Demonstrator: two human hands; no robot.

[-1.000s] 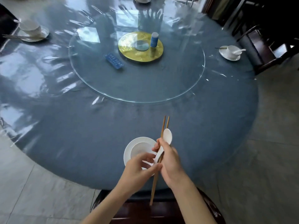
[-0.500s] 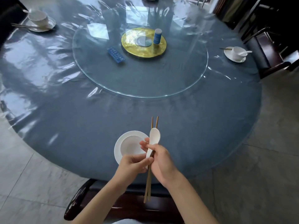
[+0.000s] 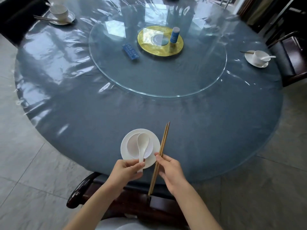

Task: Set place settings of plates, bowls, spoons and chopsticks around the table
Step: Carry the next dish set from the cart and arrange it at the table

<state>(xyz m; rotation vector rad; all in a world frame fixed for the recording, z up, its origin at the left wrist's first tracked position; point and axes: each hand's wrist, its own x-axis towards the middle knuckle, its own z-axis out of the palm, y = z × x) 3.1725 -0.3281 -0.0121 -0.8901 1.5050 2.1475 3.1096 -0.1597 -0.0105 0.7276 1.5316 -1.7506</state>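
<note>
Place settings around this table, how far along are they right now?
Done: two full settings, far left and right, each with plate, bowl, spoon and chopsticks. In hand: at the near plate and bowl, the left hand lays the spoon in, the right hand holds the chopsticks. Left: setting those down; a fourth setting at the far edge is mostly out of view.

Daylight glare on table (image 3: pixel 66 100), wide-angle bowing

Bare table (image 3: pixel 207 138) right of chopsticks (image 3: pixel 163 143); plate (image 3: pixel 154 141) blocks their left
</note>
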